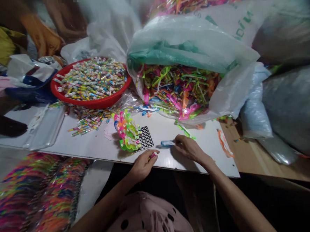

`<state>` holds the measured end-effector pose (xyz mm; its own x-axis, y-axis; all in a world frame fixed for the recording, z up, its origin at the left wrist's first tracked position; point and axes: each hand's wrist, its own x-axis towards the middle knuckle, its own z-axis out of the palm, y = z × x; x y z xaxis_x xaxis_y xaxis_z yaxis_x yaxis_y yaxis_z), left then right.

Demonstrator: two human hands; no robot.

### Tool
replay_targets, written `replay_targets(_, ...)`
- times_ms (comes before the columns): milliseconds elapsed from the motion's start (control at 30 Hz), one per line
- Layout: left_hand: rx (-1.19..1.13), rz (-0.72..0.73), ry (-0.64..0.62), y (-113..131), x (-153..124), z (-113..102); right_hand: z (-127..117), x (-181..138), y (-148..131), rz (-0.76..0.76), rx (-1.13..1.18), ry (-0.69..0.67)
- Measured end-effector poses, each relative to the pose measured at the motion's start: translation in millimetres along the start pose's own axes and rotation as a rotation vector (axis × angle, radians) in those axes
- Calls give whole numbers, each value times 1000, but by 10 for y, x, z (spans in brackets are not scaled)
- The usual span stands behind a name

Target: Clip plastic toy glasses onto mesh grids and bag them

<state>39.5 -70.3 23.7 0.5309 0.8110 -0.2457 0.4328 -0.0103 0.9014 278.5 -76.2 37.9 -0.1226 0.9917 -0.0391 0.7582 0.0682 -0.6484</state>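
Note:
My left hand (142, 166) pinches a small pink piece (153, 154) between its fingertips. My right hand (188, 149) grips a small blue plastic piece (167, 143), and the two hands are a short way apart over a white board (173, 160). Just beyond my left hand lie a black plastic mesh grid (145, 138) and a bunched stack of bright pink, orange and green plastic pieces (127, 131). A red plastic basin (91, 97) holds many small striped tubes, and loose tubes (87, 121) lie on the board.
A clear bag (177, 90) of tangled neon plastic pieces sits open behind the board. Large grey sacks (293, 104) stand at the right. A multicoloured heap (36, 196) lies at the lower left. A blurred orange-gloved hand (42, 35) shows at the top left.

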Motion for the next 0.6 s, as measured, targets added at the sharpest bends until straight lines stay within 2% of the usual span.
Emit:
replay_targets(100,-43,-9,-50,54,59,44,14,-57,-358,85,496,354)
replay_targets(167,-101,28,-66,115,72,69,72,-53,-560,84,722,463)
replay_targets(300,-215,51,-112,170,62,97,258,-30,-639,181,862,422)
replay_targets(400,-299,6,-106,111,61,131,330,-35,-558,231,840,460)
replay_targets(600,-402,-41,-55,39,50,240,344,-70,-531,248,799,335)
